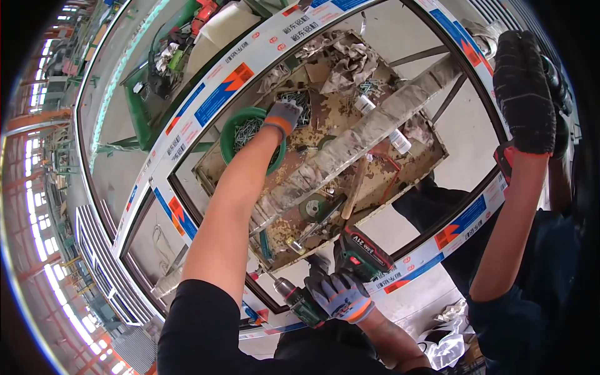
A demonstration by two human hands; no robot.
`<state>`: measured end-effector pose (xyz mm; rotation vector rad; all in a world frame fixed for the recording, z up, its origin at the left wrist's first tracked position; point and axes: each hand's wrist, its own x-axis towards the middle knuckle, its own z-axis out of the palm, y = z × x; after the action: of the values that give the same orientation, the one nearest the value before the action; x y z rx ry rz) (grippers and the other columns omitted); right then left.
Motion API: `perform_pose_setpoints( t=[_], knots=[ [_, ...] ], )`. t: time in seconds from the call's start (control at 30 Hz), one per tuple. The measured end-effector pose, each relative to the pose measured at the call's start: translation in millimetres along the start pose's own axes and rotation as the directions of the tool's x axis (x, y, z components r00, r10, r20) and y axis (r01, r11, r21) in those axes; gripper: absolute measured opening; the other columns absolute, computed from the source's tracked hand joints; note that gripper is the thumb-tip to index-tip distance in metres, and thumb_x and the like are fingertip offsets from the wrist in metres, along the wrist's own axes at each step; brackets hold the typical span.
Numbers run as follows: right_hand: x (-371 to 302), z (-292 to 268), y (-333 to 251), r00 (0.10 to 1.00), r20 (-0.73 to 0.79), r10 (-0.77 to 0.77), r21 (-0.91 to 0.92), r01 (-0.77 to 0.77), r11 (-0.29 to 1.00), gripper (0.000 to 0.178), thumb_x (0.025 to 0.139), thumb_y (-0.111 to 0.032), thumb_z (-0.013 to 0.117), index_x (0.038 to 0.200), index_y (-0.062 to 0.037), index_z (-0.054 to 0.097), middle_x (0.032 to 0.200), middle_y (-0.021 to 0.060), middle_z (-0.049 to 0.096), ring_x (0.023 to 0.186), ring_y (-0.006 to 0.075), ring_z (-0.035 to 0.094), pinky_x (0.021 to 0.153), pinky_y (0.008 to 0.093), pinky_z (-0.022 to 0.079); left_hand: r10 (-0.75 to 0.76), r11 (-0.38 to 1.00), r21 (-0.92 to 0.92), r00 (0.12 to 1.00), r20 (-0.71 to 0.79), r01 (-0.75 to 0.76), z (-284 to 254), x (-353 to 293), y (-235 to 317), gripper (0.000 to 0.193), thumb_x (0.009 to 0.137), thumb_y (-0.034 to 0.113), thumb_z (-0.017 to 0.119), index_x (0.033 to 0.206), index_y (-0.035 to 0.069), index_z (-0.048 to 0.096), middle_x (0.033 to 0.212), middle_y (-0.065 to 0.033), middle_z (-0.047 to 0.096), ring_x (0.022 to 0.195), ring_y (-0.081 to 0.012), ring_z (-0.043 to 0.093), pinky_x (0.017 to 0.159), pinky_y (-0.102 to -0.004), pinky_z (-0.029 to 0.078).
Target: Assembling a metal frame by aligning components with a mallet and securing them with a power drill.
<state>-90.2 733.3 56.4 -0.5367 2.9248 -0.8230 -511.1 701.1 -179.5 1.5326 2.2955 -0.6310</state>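
My left hand (285, 116), in a grey glove with an orange cuff, reaches down onto a pile of screws (303, 103) beside a green bowl (226, 139). Its fingertips are hidden, so their grip does not show. More loose screws (245, 133) fill the bowl. Close to my body, my right hand (342, 296), gloved alike, is wrapped round a dark green and black cordless drill (306, 309). The drill's chuck (284, 287) points left, and its battery (369, 253) sits on the far right side.
A worn metal tray (294, 170) holds a hammer (355, 187), bottles (400, 142) and crumpled paper. A tape-wrapped frame (212, 103) surrounds it, with a dusty bar (350, 147) crossing above. At right, another person's black-gloved hand (525, 94) is near the frame, beside a red-and-black tool (504, 159).
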Motion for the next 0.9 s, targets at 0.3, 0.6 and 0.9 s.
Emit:
perform_pose_setpoints(
  t=[0.3,0.6,0.9],
  knots=[
    [-2.1,0.7,0.0,0.998,0.061,-0.002,-0.060,0.006,0.998,0.054,0.084,-0.028,0.051,0.132,-0.0050,0.051,0.094,0.0094,0.060,0.094,0.0260,0.060,0.088,0.0414,0.047,-0.324,0.819,-0.478,0.943,0.073,0.318,-0.2,-6.1,-8.2,0.042,0.090,0.037,0.057,0.123,0.012,0.055,0.110,-0.0175,0.065,0.103,-0.0333,0.062,0.083,-0.0446,0.050],
    [-5.8,12.2,-15.1,0.999,0.030,0.035,-0.124,-0.031,0.992,0.042,0.079,-0.023,0.055,0.119,-0.0106,0.060,0.101,0.0076,0.061,0.098,0.0261,0.058,0.091,0.0447,0.042,-0.436,-0.219,-0.960,0.898,-0.061,-0.172,-39.3,-73.8,-24.4,0.019,0.082,0.007,0.069,0.101,0.003,0.067,0.088,-0.0079,0.070,0.077,-0.0158,0.065,0.065,-0.0300,0.051],
    [-1.8,21.7,-13.8,0.965,-0.243,-0.102,-0.141,0.068,0.988,0.037,0.074,-0.027,0.060,0.106,-0.0080,0.062,0.106,0.0124,0.059,0.101,0.0316,0.055,0.090,0.0492,0.041,-0.607,-0.371,-0.846,0.789,-0.092,-0.383,-134.2,-335.2,20.2,0.023,0.092,0.011,0.063,0.110,-0.002,0.064,0.085,-0.0065,0.066,0.069,-0.0122,0.062,0.063,-0.0273,0.052]
  ],
)
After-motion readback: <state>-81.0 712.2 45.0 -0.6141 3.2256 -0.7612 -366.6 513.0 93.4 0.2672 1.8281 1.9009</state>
